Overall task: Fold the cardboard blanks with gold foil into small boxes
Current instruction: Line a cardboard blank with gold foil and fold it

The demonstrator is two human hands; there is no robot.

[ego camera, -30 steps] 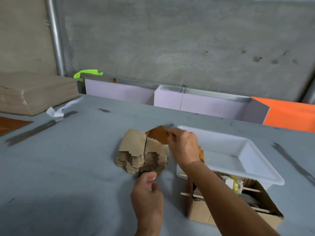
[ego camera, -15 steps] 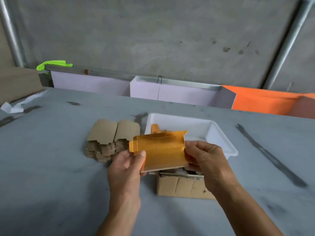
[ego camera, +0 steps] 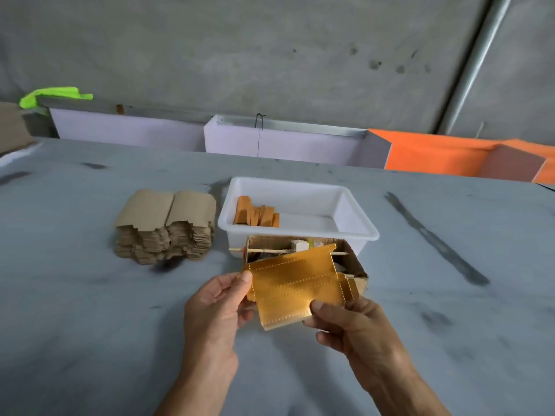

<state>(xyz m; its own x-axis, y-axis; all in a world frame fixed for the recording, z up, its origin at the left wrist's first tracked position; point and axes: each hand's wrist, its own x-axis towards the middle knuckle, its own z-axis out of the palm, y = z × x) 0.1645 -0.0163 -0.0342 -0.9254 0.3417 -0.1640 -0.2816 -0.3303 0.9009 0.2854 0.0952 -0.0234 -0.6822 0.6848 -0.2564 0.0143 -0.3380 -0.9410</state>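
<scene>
The left hand [ego camera: 214, 307] pinches the left edge of a gold foil blank [ego camera: 295, 288], thumb on the foil face and fingers curled behind it. The right hand [ego camera: 350, 321] grips the blank's near right corner the same way, thumb pressed on top. The blank hangs in the air between them, above the near middle of the tabletop [ego camera: 90, 295], foil side up, flat and unfolded, with dotted score lines running across it and notched tabs along its right edge.

The tabletop is grey with dark smears, and behind its far edge stand pale lilac panels [ego camera: 129, 130] and orange panels [ego camera: 435, 154] against a grey wall [ego camera: 270, 49]. A white plastic tray [ego camera: 354, 226] sits at the middle of the tabletop, holding a few folded orange-gold pieces [ego camera: 255, 213] in its left end. To the left of the tray lies a stack of cardboard blanks [ego camera: 165, 226], brown side up, in two piles side by side. Touching the tray's near wall is a small open cardboard box [ego camera: 359, 270] with thin wooden sticks [ego camera: 270, 250] across it; its contents are partly hidden by the blank. A bright green item [ego camera: 54, 96] rests at the far left.
</scene>
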